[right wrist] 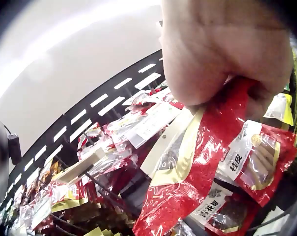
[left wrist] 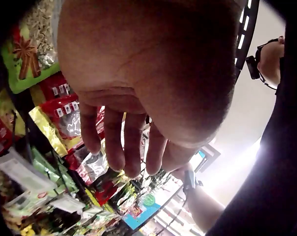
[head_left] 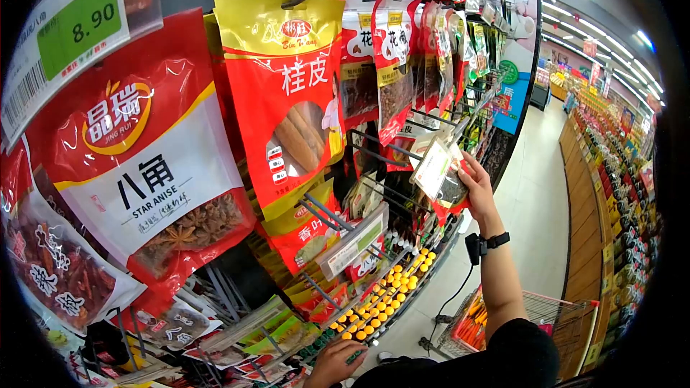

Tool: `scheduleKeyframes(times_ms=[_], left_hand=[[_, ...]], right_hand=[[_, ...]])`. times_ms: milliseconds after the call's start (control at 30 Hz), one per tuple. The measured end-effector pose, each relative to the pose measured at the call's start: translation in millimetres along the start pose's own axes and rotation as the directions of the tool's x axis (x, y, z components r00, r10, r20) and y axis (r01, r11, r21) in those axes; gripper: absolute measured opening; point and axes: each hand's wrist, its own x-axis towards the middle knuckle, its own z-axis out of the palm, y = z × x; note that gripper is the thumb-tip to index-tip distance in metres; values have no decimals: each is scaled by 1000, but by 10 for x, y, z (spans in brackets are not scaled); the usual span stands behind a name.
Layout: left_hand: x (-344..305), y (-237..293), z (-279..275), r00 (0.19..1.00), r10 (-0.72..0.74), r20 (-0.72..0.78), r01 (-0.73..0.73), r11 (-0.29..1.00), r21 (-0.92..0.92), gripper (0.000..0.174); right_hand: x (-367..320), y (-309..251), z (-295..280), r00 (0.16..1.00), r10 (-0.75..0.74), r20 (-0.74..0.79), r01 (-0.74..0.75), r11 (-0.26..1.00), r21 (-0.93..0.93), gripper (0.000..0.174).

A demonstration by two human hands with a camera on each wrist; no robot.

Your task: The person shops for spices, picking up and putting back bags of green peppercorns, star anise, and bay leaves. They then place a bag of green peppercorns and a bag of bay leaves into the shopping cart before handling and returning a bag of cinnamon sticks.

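In the head view my right hand pinches the edge of a red spice packet beside a hanging price tag. The right wrist view shows that hand gripping the top of the red packet, which hangs down with its clear window partly visible. My left hand is low at the bottom of the head view, near the lower packets. In the left wrist view the left hand's fingers hang loosely and hold nothing.
A large star anise bag and a cinnamon bag hang close on the left. Metal hooks stick out from the rack. A shopping cart with orange items stands at lower right, beside a long wooden display.
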Motion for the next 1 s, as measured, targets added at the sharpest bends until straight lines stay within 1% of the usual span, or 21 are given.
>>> scheduleKeyframes(times_ms=[33,167,267,300,367,400,500,533,567,633,667,700,767,800,833,900,933,967,1000], left_hand=[[2,5,-5,1000,0,0,0,1000,1,19],[-16,5,17,1000,-13,1,13,1000,23,21],[-1,39,38,1000,-27,13,26,998,52,22],[11,63,39,999,-33,18,31,998,62,22],[58,23,43,989,-104,107,100,994,40,21],[70,20,35,978,-142,152,138,990,34,21],[89,122,44,978,-144,152,139,989,43,21],[96,171,34,976,-150,156,150,989,12,20],[94,184,35,978,-140,157,140,990,11,19],[66,197,43,979,-125,160,125,992,12,19],[57,247,41,988,-100,119,95,994,50,19],[31,278,35,985,-124,120,120,992,36,19],[-37,293,24,978,-173,120,173,985,9,19],[-73,289,24,984,-152,96,149,988,33,20],[-116,339,9,979,-184,84,182,983,34,20],[-189,437,-21,969,-242,57,240,970,34,21],[-248,409,-9,959,-273,80,267,960,84,22],[-300,422,-7,951,-300,77,294,952,78,22],[-349,440,-3,942,-326,73,322,944,70,22]], right_hand=[[-9,-26,4,1000,-5,10,5,1000,22,48],[-21,-65,-7,999,0,34,-1,1000,18,44],[35,-17,-55,997,44,62,-38,995,-92,39],[56,1,-44,998,24,61,-17,994,-112,38],[103,27,14,998,-13,62,22,989,-149,35],[130,23,19,997,16,81,-1,984,-179,34],[214,54,128,996,-59,62,75,952,-297,32],[294,154,122,996,-70,61,85,948,-308,34],[410,247,135,992,-47,115,74,967,-245,35],[539,294,221,984,-14,179,72,944,-321,35],[621,348,286,982,-9,187,74,936,-344,34],[642,295,407,975,-37,217,105,944,-314,34],[888,610,439,962,-59,268,118,970,-212,35],[970,687,441,931,-124,342,240,916,-321,36],[1071,770,420,889,-180,421,364,836,-411,38],[1212,1015,502,885,-177,430,335,884,-326,39],[1277,1133,546,883,-175,435,318,905,-283,40],[1371,1244,590,869,-199,453,324,920,-218,38],[1476,1373,638,839,-254,481,346,931,-113,37]])
